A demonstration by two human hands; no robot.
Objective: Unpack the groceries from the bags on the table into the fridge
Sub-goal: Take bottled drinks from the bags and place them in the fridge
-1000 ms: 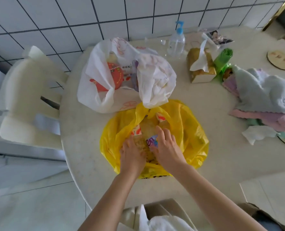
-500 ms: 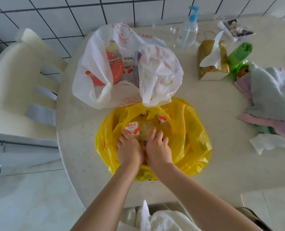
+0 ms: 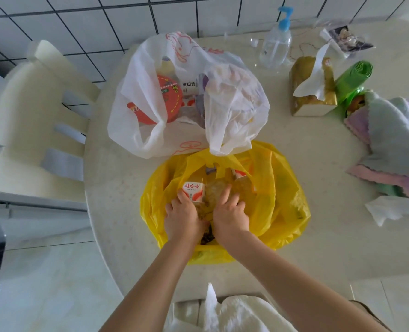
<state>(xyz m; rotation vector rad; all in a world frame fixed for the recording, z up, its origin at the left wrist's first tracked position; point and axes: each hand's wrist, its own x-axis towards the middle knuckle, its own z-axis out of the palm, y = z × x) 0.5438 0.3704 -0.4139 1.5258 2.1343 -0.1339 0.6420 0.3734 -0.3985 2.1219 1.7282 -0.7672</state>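
Head view showed your left hand point(image 3: 183, 218) gripping the small drink carton point(image 3: 194, 191) inside the yellow bag point(image 3: 282, 200) — your right hand point(image 3: 230, 215) grasped the clear packet point(image 3: 216, 190) just beside it.

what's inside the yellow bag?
Inside the yellow bag: a white-and-red carton touched by the left hand, a clear-wrapped pale item under the right hand, another carton's corner. The hands and bag folds cover anything deeper.
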